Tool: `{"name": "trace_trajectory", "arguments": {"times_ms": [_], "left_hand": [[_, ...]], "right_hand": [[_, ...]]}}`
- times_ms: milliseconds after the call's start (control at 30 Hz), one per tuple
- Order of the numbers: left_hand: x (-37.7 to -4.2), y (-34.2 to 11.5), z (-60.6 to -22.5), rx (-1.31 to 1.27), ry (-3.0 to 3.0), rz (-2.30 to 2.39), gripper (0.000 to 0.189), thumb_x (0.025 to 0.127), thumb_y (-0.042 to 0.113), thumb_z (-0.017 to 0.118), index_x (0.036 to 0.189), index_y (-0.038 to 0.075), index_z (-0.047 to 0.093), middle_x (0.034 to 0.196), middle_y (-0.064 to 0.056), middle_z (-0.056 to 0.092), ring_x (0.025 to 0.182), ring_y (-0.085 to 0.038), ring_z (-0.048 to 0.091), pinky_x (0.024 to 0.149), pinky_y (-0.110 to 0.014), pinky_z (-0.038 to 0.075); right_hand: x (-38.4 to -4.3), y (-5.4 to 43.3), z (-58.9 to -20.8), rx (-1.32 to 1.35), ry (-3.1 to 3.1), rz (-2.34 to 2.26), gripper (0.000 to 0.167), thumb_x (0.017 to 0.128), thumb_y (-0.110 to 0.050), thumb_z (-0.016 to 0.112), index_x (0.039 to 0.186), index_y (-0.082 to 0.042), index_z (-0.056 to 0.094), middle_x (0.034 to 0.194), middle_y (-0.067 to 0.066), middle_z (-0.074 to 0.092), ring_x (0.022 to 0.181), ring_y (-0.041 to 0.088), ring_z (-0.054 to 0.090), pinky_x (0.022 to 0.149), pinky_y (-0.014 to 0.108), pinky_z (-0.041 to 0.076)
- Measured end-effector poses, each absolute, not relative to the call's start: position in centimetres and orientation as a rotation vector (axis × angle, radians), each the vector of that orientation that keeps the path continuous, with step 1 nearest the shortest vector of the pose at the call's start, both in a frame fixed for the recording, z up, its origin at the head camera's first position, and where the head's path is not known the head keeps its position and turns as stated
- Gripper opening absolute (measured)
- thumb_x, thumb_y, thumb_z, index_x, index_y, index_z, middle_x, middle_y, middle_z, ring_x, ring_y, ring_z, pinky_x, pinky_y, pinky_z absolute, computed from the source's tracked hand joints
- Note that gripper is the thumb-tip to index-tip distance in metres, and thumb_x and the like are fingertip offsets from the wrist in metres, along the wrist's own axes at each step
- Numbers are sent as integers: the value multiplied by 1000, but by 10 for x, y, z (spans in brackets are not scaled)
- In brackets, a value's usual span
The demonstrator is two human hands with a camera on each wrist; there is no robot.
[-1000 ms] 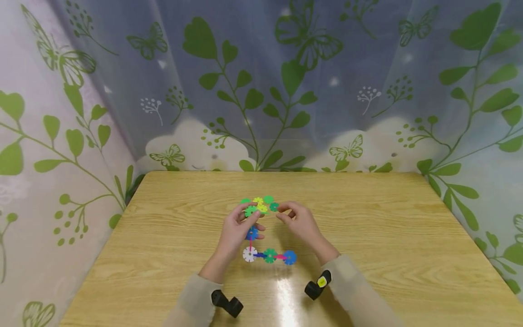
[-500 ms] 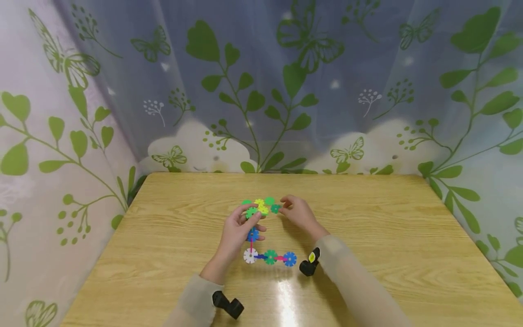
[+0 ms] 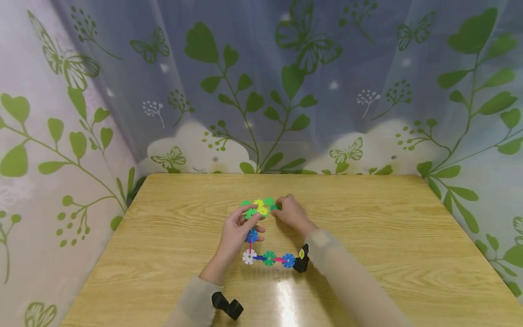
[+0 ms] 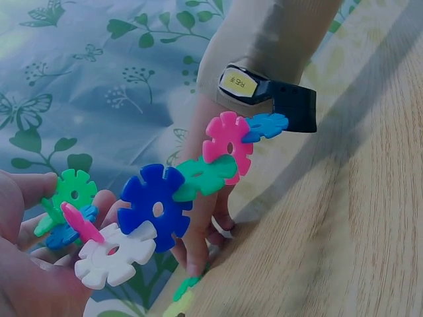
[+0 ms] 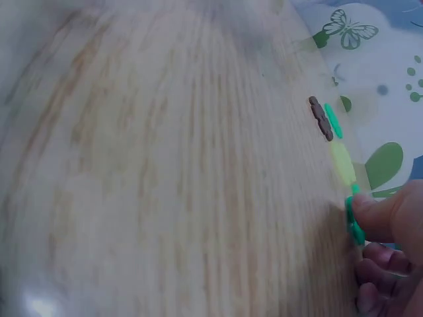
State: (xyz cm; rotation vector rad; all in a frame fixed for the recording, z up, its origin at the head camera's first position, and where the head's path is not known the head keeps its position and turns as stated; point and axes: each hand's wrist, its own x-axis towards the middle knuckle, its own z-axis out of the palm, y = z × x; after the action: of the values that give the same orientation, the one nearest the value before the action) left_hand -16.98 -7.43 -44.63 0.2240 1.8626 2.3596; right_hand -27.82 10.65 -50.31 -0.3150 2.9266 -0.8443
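Note:
My left hand (image 3: 237, 229) pinches one end of a chain of interlocked plastic snowflake discs. In the left wrist view the chain runs from a green disc (image 4: 74, 189) at the fingers through a white disc (image 4: 99, 265) and a dark blue disc (image 4: 140, 206) to a pink disc (image 4: 221, 127) and a light blue one (image 4: 267, 125). My right hand (image 3: 292, 214) is down at the table beyond the chain. Its thumb and fingers pinch a green snowflake disc (image 5: 353, 224), whose far part they hide.
Near the right fingers lie loose discs on the wooden table (image 3: 367, 227): yellow (image 5: 342, 164), brown (image 5: 321, 119) and bright green (image 5: 334, 121). A leaf-patterned curtain (image 3: 261, 91) rises behind the table and at its sides.
My right hand moved away from the discs, then came back left onto the green disc, its fingers closing on it. The left hand stays nearly still with the chain.

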Motion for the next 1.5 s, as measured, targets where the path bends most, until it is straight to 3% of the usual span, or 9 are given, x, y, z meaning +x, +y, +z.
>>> {"name": "trace_trajectory", "arguments": {"times_ms": [233, 467, 767, 967, 1067, 1167, 1267, 1500], "left_hand": [[-176, -74, -459, 228, 1874, 2377, 38, 91, 20, 62, 124, 6, 54, 108, -25, 60, 71, -21, 67, 62, -41, 59], [-177, -74, -460, 217, 1871, 2377, 38, 91, 20, 62, 125, 6, 53, 110, -28, 59, 71, -20, 67, 63, -42, 59], [-175, -75, -458, 213, 1884, 2380, 36, 93, 19, 59, 128, 11, 52, 112, -31, 56, 70, -19, 66, 62, -41, 60], [-175, -74, -459, 207, 1878, 2390, 36, 93, 19, 59, 126, 8, 52, 105, -22, 62, 69, -19, 66, 62, -40, 60], [-175, -73, -460, 198, 1868, 2387, 36, 92, 19, 59, 125, 4, 51, 103, -17, 64, 69, -18, 66, 61, -39, 60], [-176, -71, -460, 191, 1853, 2388, 36, 93, 19, 59, 124, 3, 51, 102, -15, 65, 69, -19, 66, 61, -40, 60], [-175, -70, -458, 184, 1837, 2394, 36, 93, 17, 58, 125, 2, 49, 103, -15, 64, 70, -19, 66, 63, -41, 59], [-167, -66, -440, 190, 1857, 2367, 32, 96, 10, 52, 125, -2, 47, 102, -15, 64, 71, -22, 66, 71, -56, 54]], "right_hand": [[-277, 109, -503, -300, 2904, -864, 29, 85, -19, 70, 105, -1, 60, 98, 11, 49, 81, 21, 52, 71, 35, 52], [-270, 117, -505, -325, 2846, -1018, 26, 84, -16, 70, 98, -9, 49, 84, 6, 60, 72, 18, 55, 58, 28, 46], [-251, 126, -496, -347, 2779, -1259, 18, 88, -14, 66, 103, -7, 58, 76, 4, 57, 63, 16, 51, 50, 26, 44], [-232, 129, -481, -413, 2683, -1482, 26, 89, -12, 65, 114, -6, 62, 76, 5, 58, 60, 24, 52, 47, 26, 44], [-221, 129, -474, -461, 2594, -1652, 24, 90, -10, 63, 113, -5, 62, 77, 11, 60, 61, 32, 54, 48, 33, 49], [-211, 128, -469, -530, 2499, -1824, 24, 90, -8, 62, 113, -2, 62, 77, 15, 61, 58, 31, 54, 48, 39, 51], [-203, 126, -467, -572, 2434, -1955, 25, 90, -8, 62, 113, 2, 61, 76, 15, 61, 55, 25, 53, 48, 38, 51], [-192, 119, -458, -495, 2373, -2100, 26, 89, -6, 63, 111, 5, 61, 75, 15, 62, 54, 18, 52, 47, 25, 49]]}}
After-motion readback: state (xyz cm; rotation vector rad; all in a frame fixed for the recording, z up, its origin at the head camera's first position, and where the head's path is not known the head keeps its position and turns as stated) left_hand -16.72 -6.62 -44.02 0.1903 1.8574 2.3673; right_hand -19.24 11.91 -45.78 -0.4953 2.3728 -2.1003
